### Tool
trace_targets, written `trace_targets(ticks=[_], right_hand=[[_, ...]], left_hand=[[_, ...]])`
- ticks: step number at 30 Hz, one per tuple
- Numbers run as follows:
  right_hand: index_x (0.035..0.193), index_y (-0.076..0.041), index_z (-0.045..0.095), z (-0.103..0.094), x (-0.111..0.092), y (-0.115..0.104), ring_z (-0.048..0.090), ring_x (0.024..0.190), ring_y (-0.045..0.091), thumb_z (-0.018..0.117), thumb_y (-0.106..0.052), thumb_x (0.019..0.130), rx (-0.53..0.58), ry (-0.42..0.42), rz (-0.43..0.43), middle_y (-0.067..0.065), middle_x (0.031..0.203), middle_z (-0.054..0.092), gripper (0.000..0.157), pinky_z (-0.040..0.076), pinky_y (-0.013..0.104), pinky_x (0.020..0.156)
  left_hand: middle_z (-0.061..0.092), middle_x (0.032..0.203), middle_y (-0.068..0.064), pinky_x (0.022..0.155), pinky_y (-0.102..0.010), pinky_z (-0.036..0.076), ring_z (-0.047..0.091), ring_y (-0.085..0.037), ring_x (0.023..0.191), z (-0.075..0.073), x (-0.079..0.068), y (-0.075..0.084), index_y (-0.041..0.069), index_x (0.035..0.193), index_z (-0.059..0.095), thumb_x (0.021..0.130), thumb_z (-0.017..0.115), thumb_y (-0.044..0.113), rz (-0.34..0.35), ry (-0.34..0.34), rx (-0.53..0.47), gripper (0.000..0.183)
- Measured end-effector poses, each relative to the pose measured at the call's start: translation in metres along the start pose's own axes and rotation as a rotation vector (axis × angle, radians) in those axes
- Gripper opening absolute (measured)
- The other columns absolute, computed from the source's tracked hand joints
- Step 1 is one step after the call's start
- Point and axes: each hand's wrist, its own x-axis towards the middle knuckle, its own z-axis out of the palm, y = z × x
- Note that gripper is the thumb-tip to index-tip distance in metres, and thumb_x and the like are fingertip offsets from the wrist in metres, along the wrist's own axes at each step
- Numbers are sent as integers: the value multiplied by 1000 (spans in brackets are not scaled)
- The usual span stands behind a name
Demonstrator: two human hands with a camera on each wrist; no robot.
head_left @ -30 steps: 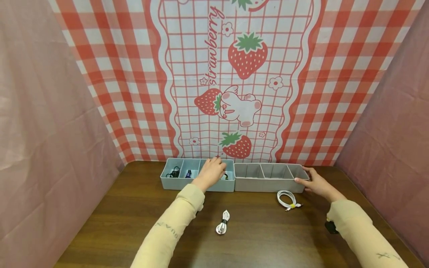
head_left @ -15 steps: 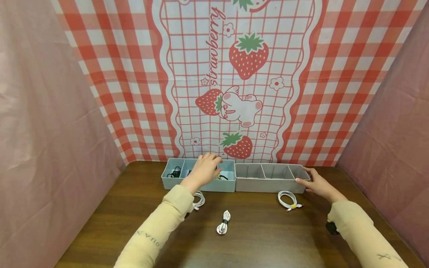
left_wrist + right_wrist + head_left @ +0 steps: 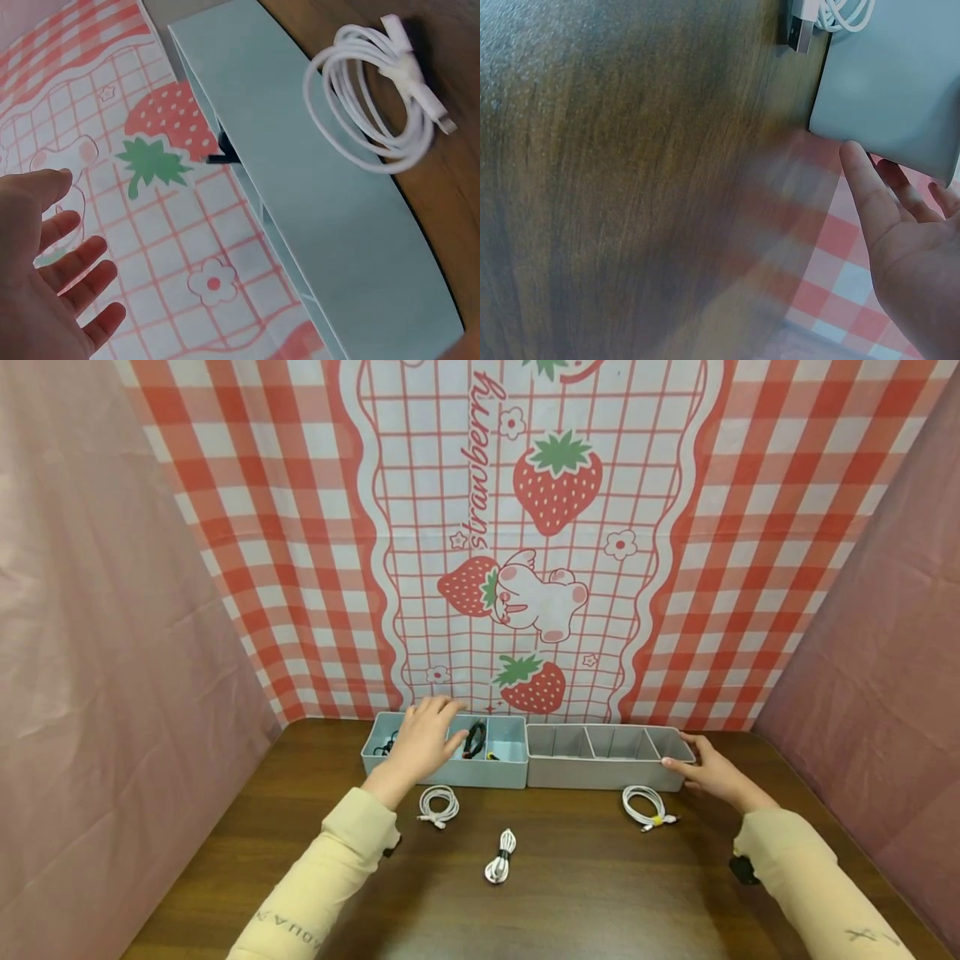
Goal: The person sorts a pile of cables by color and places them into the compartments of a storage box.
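My left hand (image 3: 422, 739) hovers over the left part of the light blue divided box (image 3: 491, 775), fingers spread and holding nothing. Beside it, a coiled black cable (image 3: 475, 740) stands in a compartment, and a dark cable with a yellow bit (image 3: 492, 757) lies in the rightmost one. Another black cable (image 3: 387, 746) is partly visible at the far left; the hand hides the compartment beside it. At the right end of the grey divided box (image 3: 600, 774), my right hand (image 3: 708, 770) rests with its thumb and fingertips against the end wall (image 3: 900, 127).
Three white cables lie on the wooden table (image 3: 570, 893): a coil (image 3: 453, 804) before the blue box, a bundle with a black tie (image 3: 501, 857) in the middle, and a coil with a yellow tie (image 3: 657, 820) before the grey box. Checked cloth (image 3: 300, 635) hangs behind.
My left hand has moved left across the blue box, bringing the coiled black cable and the left white coil into sight. My right hand stays at the grey box.
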Motion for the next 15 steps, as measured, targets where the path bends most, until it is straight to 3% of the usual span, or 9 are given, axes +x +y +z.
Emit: trace_targets(ticks=[9,15], right_hand=[[144,11,5,1,0,0,45,114,50,55,-32,95,-9,-3,3,43,130,28,82,49,53,84],[144,12,6,2,0,1,47,113,49,56,-30,95,-3,4,-6,43,129,30,81,50,53,83]], left_hand=[[55,123,-12,92,-50,39,49,-30,115,2,-20,-30,10,126,56,87,69,28,-12,162,-38,46],[53,126,-13,95,-51,37,47,-31,118,-1,-34,-42,10,131,53,85,70,31,-50,203,-51,53]])
